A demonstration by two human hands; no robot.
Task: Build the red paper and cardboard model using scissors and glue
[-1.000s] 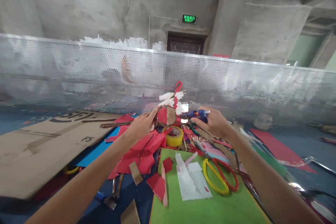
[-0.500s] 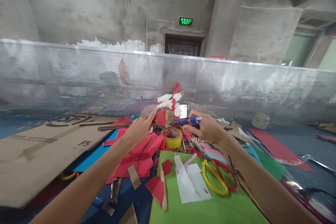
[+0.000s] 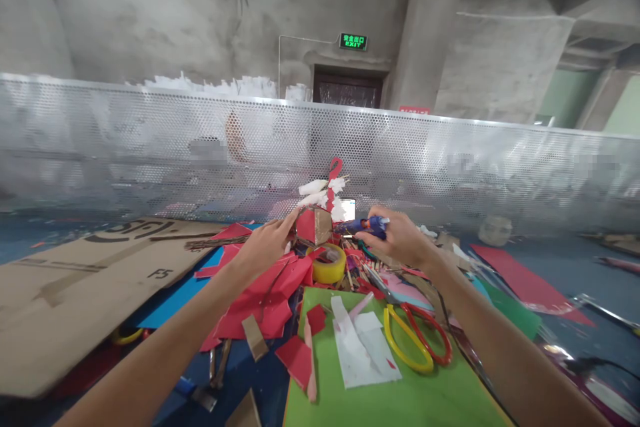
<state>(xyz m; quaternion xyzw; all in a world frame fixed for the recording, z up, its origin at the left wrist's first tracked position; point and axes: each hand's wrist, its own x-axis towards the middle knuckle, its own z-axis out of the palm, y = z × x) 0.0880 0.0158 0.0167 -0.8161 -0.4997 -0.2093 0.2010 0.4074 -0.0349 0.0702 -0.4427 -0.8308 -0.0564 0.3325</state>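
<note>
My left hand point(image 3: 270, 244) is closed on the left side of a small red-and-brown cardboard piece point(image 3: 314, 225), held above the clutter. White flower-like bits and a red loop point(image 3: 334, 168) rise just behind that piece. My right hand point(image 3: 400, 239) grips a blue hot glue gun point(image 3: 369, 227), its nozzle pointing left toward the cardboard's brown face. Whether the nozzle touches it I cannot tell. Below sits a roll of yellow tape point(image 3: 329, 264). Crumpled red paper point(image 3: 263, 297) lies under my left wrist, and scissors point(image 3: 409, 340) with yellow and red handles rest under my right forearm.
A green board point(image 3: 350, 403) carries white paper scraps point(image 3: 363, 353) and red pieces. A large cardboard sheet point(image 3: 90, 287) covers the left side. Behind the table stands a perforated metal screen point(image 3: 250, 147). Red paper point(image 3: 530, 283) and a jar point(image 3: 496, 231) are at right.
My right hand has shifted slightly right with the glue gun, widening the distance to the cardboard piece. My left hand stays nearly still with the piece.
</note>
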